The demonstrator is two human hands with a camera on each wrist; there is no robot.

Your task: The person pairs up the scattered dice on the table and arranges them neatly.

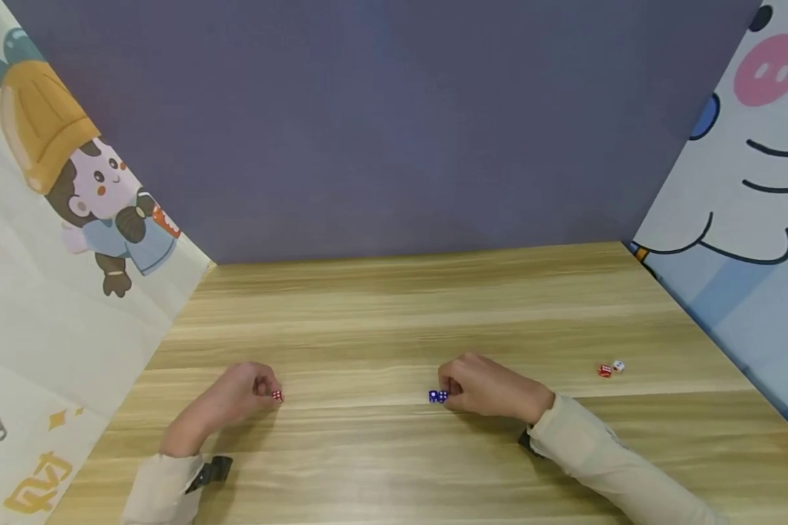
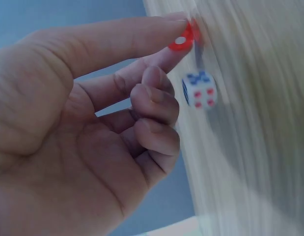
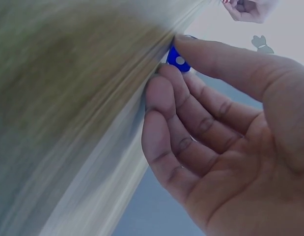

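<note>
Your left hand (image 1: pixel 235 395) is narrowly pinching a red cubic die (image 2: pixel 179 43), your right hand (image 1: pixel 492 386) a blue cubic die (image 3: pixel 178 61), presumably suiting their smallness.

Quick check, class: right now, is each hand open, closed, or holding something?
Left hand: closed, pinching a red die.
Right hand: closed, pinching a blue die.

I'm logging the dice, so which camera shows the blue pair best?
The head view: both blue dice show there, side by side. The right wrist view shows only a blue patch between the fingers; the left wrist view, neither.
</note>
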